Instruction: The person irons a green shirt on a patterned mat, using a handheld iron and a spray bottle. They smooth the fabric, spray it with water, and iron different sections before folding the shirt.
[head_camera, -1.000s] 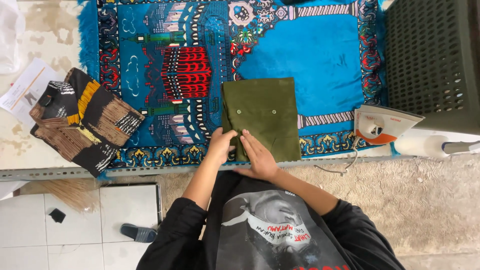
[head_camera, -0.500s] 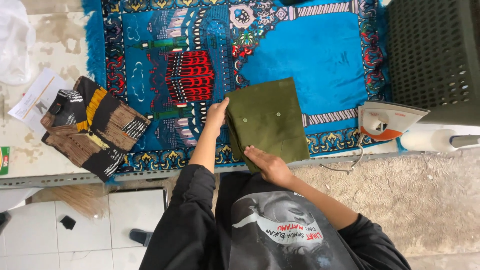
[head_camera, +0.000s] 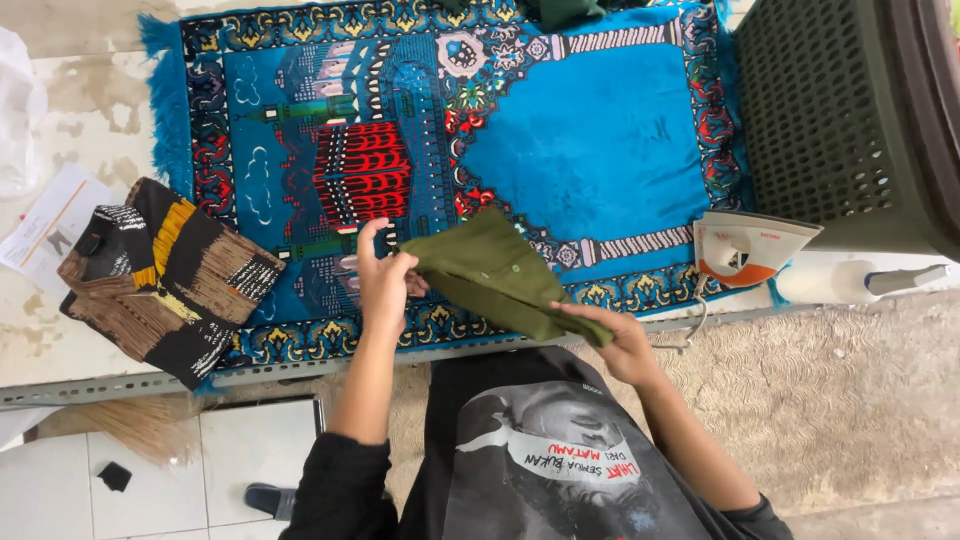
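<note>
We lift the folded green cloth (head_camera: 495, 275) off the blue mat (head_camera: 600, 150), left hand (head_camera: 383, 280) and right hand (head_camera: 620, 340) pinching opposite ends so the folds keep flat.

Single head camera, looking steeply down, close over blue patterned rug (head_camera: 600, 150).

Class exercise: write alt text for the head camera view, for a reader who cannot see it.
Both hands, left hand and right hand, hold a folded olive-green cloth garment above a blue patterned rug. A folded brown-and-black patterned cloth lies left; a white-and-orange iron sits right.
</note>
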